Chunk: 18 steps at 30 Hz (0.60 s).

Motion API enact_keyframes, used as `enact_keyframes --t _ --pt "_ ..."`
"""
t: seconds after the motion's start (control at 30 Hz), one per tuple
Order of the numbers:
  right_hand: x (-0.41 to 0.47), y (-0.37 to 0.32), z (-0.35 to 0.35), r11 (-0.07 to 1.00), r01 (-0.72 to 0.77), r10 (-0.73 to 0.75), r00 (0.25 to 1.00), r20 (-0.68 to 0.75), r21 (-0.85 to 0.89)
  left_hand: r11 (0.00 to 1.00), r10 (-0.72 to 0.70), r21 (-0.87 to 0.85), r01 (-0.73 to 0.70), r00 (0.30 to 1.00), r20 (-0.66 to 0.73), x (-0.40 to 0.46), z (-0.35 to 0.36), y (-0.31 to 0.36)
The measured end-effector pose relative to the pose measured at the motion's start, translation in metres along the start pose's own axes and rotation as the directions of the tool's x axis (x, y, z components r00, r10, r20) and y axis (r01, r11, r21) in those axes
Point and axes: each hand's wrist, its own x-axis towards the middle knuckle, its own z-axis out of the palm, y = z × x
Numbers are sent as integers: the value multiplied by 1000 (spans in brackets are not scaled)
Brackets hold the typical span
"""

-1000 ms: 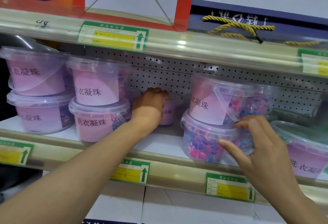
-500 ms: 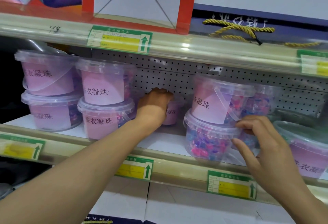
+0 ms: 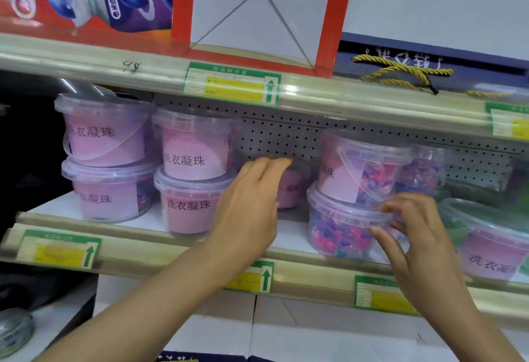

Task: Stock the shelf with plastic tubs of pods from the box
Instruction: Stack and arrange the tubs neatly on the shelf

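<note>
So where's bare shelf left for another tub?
Bare shelf shows between the middle-left stack and the right stack, in front of the small back tub; the left hand fills that gap. Both ends are crowded.

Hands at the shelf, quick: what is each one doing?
Left hand: open, fingers relaxed before the small pink-labelled tub at the back, holding nothing.
Right hand: open, fingertips at the clear lower tub.
</note>
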Motion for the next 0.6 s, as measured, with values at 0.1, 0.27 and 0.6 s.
enact_keyframes --t 0.1,0.27,0.6 --pt "5 -20 10 1000 -7 7 1000 -4 13 996 77 58 -75 996 -45 -20 -16 -14" --pt "13 -54 34 998 -29 28 1000 -9 -54 988 118 109 -112 992 -46 -34 -32 -33" --pt "14 -72 44 998 32 -31 999 9 -58 987 131 94 -130 991 -12 -38 -34 -40"
